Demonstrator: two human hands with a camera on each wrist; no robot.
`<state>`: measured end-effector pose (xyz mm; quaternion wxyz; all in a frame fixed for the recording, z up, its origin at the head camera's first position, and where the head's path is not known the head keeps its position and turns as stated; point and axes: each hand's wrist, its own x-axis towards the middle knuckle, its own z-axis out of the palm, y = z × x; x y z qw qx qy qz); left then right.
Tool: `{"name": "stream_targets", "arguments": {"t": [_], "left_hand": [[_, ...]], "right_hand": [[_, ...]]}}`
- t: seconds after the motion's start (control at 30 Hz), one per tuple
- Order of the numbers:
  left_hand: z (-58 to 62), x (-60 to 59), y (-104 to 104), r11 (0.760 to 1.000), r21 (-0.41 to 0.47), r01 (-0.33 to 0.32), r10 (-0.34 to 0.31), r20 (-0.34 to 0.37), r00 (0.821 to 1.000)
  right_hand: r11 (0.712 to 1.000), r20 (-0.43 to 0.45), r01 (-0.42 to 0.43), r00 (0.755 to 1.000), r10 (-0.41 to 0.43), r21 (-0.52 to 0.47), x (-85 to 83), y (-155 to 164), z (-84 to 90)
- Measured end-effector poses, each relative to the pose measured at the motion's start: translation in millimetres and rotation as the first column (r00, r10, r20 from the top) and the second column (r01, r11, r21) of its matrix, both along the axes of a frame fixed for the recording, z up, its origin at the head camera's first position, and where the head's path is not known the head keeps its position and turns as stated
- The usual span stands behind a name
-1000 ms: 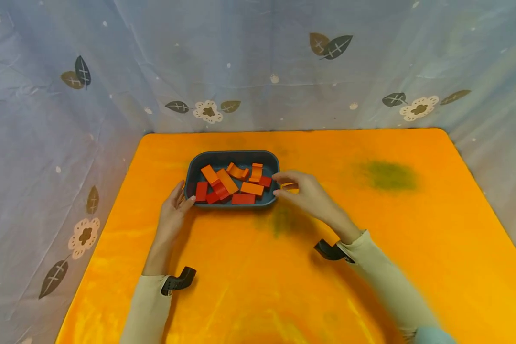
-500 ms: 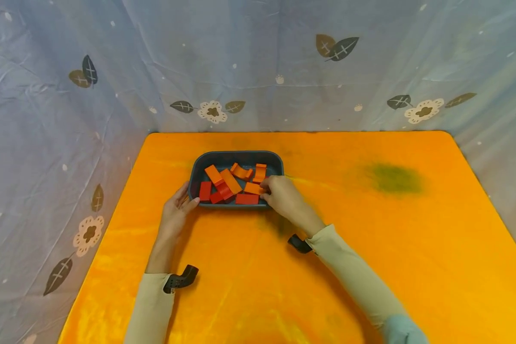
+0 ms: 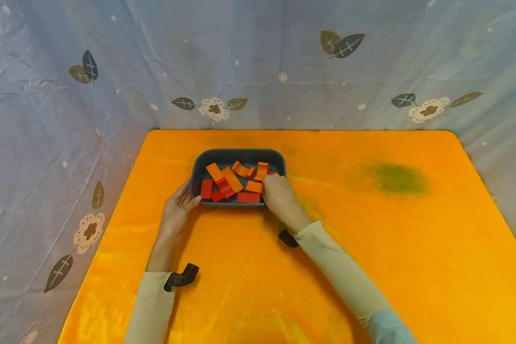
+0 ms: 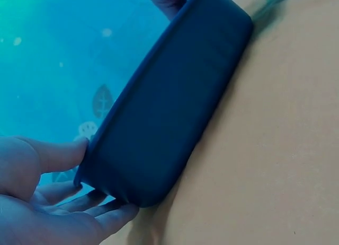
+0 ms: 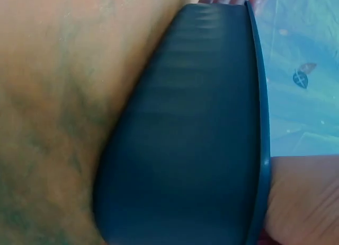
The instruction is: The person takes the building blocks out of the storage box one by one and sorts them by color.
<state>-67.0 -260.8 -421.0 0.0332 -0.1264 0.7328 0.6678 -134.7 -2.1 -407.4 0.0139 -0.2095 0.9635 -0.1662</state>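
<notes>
A dark blue rectangular bin (image 3: 223,155) with rounded corners stands on the table, holding several orange and red blocks. Among them are an orange slab (image 3: 232,179), a curved orange block (image 3: 243,170) and a red slab (image 3: 248,197). At the bin's left end my left hand (image 3: 175,210) grips it, thumb (image 4: 64,155) at the rim and fingers against the outer wall. My right hand (image 3: 281,197) reaches over the right end into the bin, beside an orange block (image 3: 254,187). Its fingertips are hidden, so whether they pinch a block cannot be seen.
An orange-yellow cloth (image 3: 348,215) covers the table, with a green smudge (image 3: 397,178) on the right. A pale patterned curtain (image 3: 258,57) hangs behind and along both sides. Black camera mounts sit on the left wrist (image 3: 182,277) and right wrist (image 3: 288,239).
My right hand has moved left from beside the bin's right end and gone down into it, covering most of a red block there. My left hand keeps its place on the bin.
</notes>
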Motion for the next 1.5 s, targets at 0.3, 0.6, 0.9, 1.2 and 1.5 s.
{"name": "stream_targets", "arguments": {"t": [0.3, 0.6, 0.9, 1.2, 1.5], "left_hand": [[1.7, -1.1, 1.9, 1.000, 0.013, 0.000, 0.000, 0.003, 1.000], [-0.5, 0.8, -0.8, 1.000, -0.001, 0.003, -0.003, 0.005, 1.000], [-1.6, 2.5, -3.0, 1.000, -0.009, 0.023, -0.023, 0.017, 1.000], [-2.2, 2.7, -3.3, 1.000, -0.013, 0.020, -0.020, 0.015, 1.000], [-3.8, 3.3, -3.6, 1.000, -0.010, 0.023, -0.023, 0.018, 1.000]], "right_hand": [[0.995, -0.068, -0.064, 0.996, 0.059, -0.081, -1.9, 14.9, 11.3], [0.902, 0.102, -0.049, 0.989, 0.102, -0.429, -11.7, 48.6, 38.0], [0.707, 0.156, 0.091, 0.987, 0.028, -0.701, -34.0, 110.0, 33.3], [0.807, 0.201, 0.116, 0.980, 0.003, -0.579, -63.3, 151.3, -5.6], [0.874, 0.186, 0.088, 0.983, 0.003, -0.478, -74.8, 155.2, -32.7]]}}
